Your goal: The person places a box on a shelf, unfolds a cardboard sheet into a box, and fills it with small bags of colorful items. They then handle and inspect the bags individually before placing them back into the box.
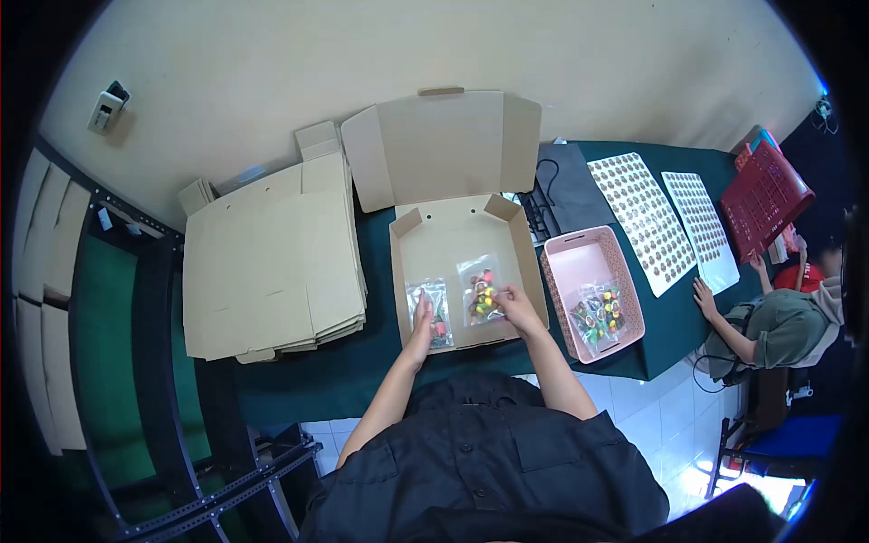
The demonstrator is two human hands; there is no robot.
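An open cardboard box (441, 237) stands in front of me with its lid raised against the wall. Inside it, at the lower left, lies a clear bag (440, 326) of small coloured pieces; my left hand (421, 330) rests on its left part, fingers extended. To its right is another clear bag (480, 288) with red, yellow and brown pieces. My right hand (520, 310) pinches that bag's right edge. Just right of the box, a pink basket (579, 260) holds several similar bags (597, 315) at its near end.
Flattened cardboard boxes (267, 262) are stacked at the left. Sticker sheets (641, 220) and a dark red folder (766, 200) lie right of the basket. A seated person (786, 328) has one hand on a sheet. A black cable (547, 185) runs behind the basket.
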